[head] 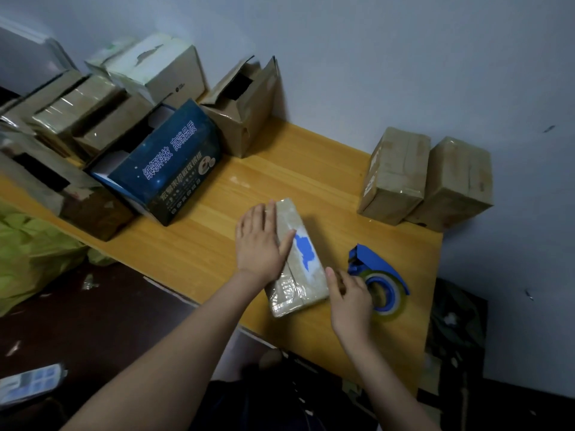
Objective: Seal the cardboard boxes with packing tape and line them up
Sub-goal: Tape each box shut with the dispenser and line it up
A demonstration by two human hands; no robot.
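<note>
**One box under hand, two sealed at the wall**

One small flat cardboard box on the wooden table, near the front edge. Lying flat, with glossy clear tape over the top and near end. One torn blue patch on the top face.

Left hand laid flat on the box's left side, fingers straight and together, thumb across the top face. Right hand at the near right corner, index fingertip touching the box, other fingers loosely bent toward the tape roll. Unable to tell whether gripping anything. Hands apart, one on each side of the box.

One blue tape dispenser, carrying one roll of clear tape, on the table just right of the box and beside the right hand.

Two sealed brown boxes at the far right of the table by the wall, touching side by side: inner sealed box and outer sealed box. Both well apart from the box under hand.

Far left end: a close-packed cluster of cartons.
- One dark blue printed carton, top open.
- One open brown carton, flaps raised.
- One pale carton behind.
- Further brown cartons to the left, blurred; count not established.

One heap of green crumpled material below the table's left edge.
</note>
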